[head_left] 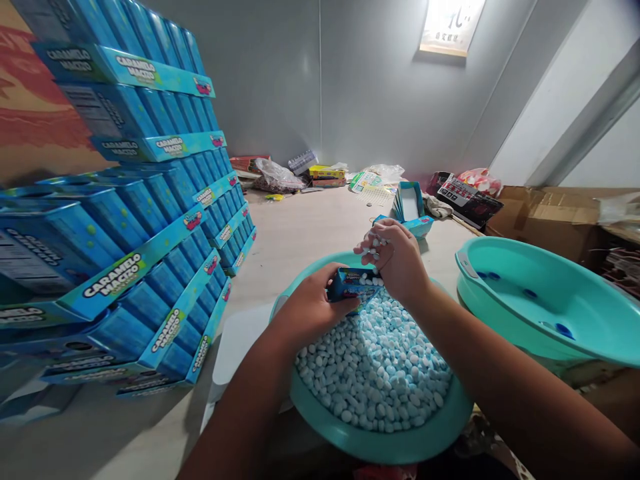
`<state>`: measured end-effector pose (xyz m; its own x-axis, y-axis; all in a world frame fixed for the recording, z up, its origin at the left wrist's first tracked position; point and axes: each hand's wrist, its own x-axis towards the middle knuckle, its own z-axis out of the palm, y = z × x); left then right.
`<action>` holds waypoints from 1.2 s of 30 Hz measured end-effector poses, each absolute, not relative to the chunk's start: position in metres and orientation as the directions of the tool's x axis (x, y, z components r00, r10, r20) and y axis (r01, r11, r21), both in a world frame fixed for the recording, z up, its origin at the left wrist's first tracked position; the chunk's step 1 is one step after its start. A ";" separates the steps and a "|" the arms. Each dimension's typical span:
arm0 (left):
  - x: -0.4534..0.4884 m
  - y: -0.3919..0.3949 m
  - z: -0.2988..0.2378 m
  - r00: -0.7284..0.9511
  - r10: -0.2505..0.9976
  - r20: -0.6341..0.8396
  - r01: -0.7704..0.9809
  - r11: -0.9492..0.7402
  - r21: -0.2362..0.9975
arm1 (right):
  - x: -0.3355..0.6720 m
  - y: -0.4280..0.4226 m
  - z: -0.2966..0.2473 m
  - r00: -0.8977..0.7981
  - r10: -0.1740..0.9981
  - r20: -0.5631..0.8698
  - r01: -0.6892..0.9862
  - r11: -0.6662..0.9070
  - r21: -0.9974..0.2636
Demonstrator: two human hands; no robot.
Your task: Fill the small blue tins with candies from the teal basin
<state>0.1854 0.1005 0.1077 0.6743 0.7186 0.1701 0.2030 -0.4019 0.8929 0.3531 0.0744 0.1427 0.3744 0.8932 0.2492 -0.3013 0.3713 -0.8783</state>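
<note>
My left hand (309, 308) grips a small blue candy box (354, 285), open at the top and holding white-blue candies. My right hand (393, 257) is cupped just above the box, closed on a handful of the same candies. Both hands hover over a teal basin (380, 441) filled with several small white and pale blue candies (380, 373).
Tall stacks of blue "Caramelo Macizo" display trays (145, 253) stand at the left. A second teal basin (545, 300) with a few blue pieces sits at the right. Open blue boxes (411, 203), bags and packets lie at the back by the wall. A cardboard carton (550, 213) is at the far right.
</note>
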 end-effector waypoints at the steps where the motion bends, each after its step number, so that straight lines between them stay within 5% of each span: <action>1: 0.185 0.100 0.108 0.674 0.719 0.170 0.203 -0.402 0.893 | 0.353 0.074 0.143 0.375 0.892 0.254 -0.299 0.376 -0.877; 36: 0.187 0.098 0.109 0.677 0.711 0.193 0.197 -0.427 0.882 | 0.355 0.072 0.143 0.304 0.896 0.324 -0.249 0.403 -0.881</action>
